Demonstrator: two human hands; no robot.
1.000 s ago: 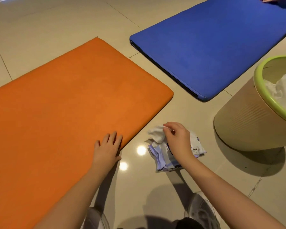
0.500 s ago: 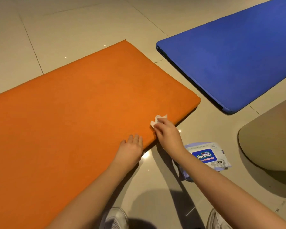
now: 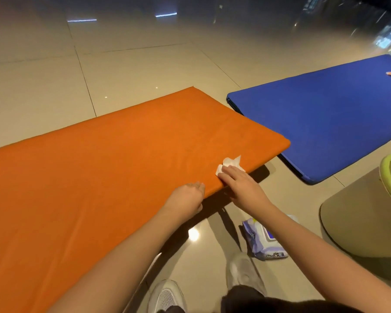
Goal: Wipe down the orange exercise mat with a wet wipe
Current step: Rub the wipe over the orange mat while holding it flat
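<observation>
Pressing rather than pinching, the right hand (image 3: 240, 185) has its grip spread, with fairly straight fingers flattening the wet wipe (image 3: 230, 164) onto the orange exercise mat (image 3: 113, 168) near its front edge, by the right corner; the mat lies on the floor (image 3: 133, 71). Beside it the left hand (image 3: 189, 196) sits on that edge, and I cannot tell its grip. Wiping looks barely begun, so the next move calls for a firm sweep across the rest.
</observation>
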